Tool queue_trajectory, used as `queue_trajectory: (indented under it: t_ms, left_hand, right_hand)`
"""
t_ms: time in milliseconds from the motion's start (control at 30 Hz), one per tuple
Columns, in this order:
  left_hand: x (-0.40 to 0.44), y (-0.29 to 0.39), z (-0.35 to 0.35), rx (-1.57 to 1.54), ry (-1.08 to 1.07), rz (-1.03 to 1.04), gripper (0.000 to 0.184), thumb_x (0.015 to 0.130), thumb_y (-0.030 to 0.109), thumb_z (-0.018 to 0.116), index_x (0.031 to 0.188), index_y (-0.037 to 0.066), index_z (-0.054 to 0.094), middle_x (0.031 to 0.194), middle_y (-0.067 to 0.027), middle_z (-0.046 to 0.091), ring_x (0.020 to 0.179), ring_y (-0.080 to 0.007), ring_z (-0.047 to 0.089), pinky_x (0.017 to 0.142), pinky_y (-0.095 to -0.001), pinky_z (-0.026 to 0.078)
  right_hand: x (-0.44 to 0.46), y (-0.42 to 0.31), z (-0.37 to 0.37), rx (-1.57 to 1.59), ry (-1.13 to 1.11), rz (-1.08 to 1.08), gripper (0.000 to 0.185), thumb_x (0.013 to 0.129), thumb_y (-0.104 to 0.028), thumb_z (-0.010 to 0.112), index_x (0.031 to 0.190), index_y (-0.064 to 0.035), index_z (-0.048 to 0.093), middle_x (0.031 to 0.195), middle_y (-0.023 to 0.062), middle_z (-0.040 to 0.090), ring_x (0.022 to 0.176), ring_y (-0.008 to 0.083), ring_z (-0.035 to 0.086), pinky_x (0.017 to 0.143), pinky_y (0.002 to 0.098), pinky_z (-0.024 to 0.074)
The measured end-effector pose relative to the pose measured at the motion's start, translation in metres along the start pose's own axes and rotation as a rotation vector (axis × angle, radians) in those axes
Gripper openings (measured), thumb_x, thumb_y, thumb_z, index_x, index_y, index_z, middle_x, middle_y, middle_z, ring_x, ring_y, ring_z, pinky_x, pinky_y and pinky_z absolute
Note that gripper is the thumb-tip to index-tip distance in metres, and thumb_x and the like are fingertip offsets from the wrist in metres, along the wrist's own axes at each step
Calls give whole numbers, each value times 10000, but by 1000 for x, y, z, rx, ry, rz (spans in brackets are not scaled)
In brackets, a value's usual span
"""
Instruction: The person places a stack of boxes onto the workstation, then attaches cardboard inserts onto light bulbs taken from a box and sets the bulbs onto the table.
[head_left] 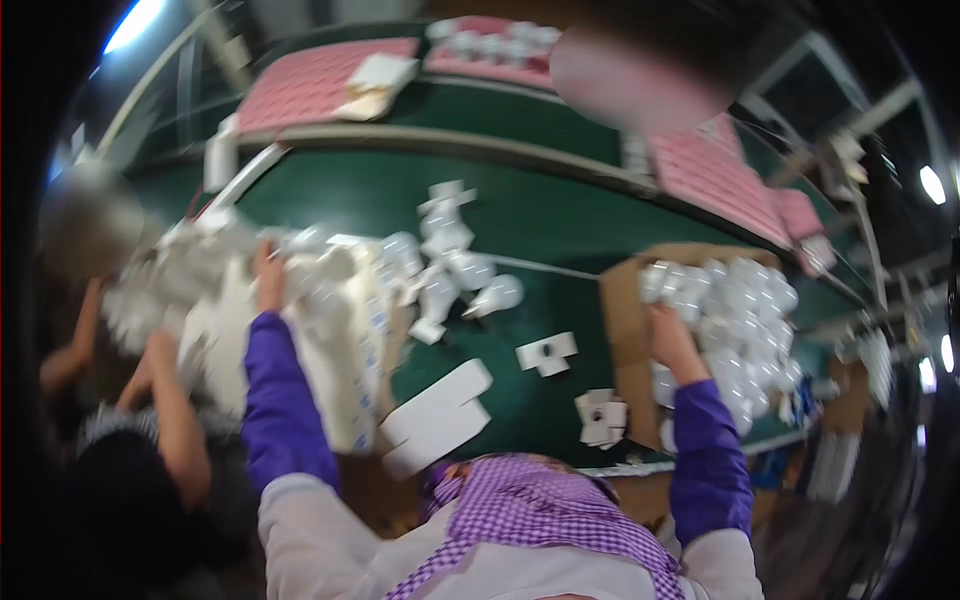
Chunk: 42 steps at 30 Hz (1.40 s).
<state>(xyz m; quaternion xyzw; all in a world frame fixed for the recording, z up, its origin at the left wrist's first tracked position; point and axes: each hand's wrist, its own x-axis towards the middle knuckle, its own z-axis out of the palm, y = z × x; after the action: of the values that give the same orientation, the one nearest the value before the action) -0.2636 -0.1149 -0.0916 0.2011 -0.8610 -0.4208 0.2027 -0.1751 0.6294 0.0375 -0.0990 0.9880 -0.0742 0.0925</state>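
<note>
My left hand (270, 275) is at the upper edge of a container with a cream-coloured lining (330, 375), beside whitish bulbs (325, 275). Its fingers look closed, but what they hold is too blurred to name. On the right, my right hand (668, 335) reaches over the near left part of a cardboard box (627, 350) full of white bulbs (735, 310); its fingertips are hidden among the bulbs. Between the hands, several loose bulbs (437, 292) with white card pieces lie on the green table (540, 240).
A folded white carton (437, 415) and small card pieces (547, 353) lie near the front edge. Pink trays (320, 82) stand on the raised shelf behind. At the left, a co-worker's arms (178, 420) reach towards a white pile (150, 300). Another person is across the table.
</note>
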Motion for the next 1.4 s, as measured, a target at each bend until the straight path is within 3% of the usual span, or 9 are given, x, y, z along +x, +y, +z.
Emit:
queue_trajectory:
  t_ms: [100,267,467,567,700,1000,1100,1200,1400]
  left_hand:
    - [64,-94,20,129,-69,89,471,742,-16,480,1213,-15,497,1202,-174,542,1137,-301,500,959,-342,367]
    - [63,-70,4,541,-102,151,410,766,-67,389,1137,-3,552,1059,-261,588,1018,-405,538,859,-408,416]
    - [-11,107,-4,551,222,496,453,702,-72,437,1128,14,561,1088,-193,563,971,-359,540,857,-404,419]
    - [-130,211,55,-146,-254,316,277,844,30,485,1111,43,559,1012,-84,589,899,-155,556,782,-279,452]
    - [-277,281,149,-168,-795,297,301,675,237,761,710,27,547,677,-105,529,647,-259,545,621,-341,437]
    - [-355,269,222,-18,-651,810,326,659,156,760,852,12,541,782,-122,551,802,-318,554,714,-374,465]
    - [-336,280,201,-84,-860,209,219,758,129,698,855,-9,559,815,-125,607,770,-267,598,709,-332,497]
    - [-332,304,173,-744,-920,-367,147,852,136,617,853,-4,574,849,-96,637,760,-175,617,703,-296,518]
    - [-333,344,114,-970,-992,-540,117,895,143,565,927,31,552,914,-51,610,824,-128,598,721,-295,523]
  right_hand:
    - [-14,-29,-36,121,180,84,506,656,-35,616,1150,-63,513,1089,199,505,1021,401,493,894,434,420]
    - [-34,-49,-85,393,435,246,530,639,-94,686,1145,-81,526,1076,174,504,989,356,519,850,392,447]
    - [-69,-61,-113,927,588,409,531,698,-13,695,1187,-50,490,1091,65,553,909,122,573,750,245,492]
    - [-79,-70,-107,1225,647,273,513,738,31,638,1211,-12,444,1058,65,537,921,140,563,754,262,505]
    - [-91,-85,-101,1282,569,275,501,756,1,633,1216,-8,436,1062,83,532,932,149,559,738,266,511]
    - [-119,-94,-79,1343,501,253,527,757,-8,643,1234,-6,418,1100,93,515,985,167,547,790,295,514]
    - [-119,-107,-68,1403,520,248,535,762,7,636,1247,-5,411,1116,95,505,1000,170,542,795,296,518]
    - [-112,-127,-59,1461,482,234,545,767,15,633,1260,-4,402,1134,101,500,1014,171,536,800,295,517]
    - [-94,-149,-39,1511,411,188,559,766,8,646,1265,0,395,1140,99,509,1016,172,537,804,301,513]
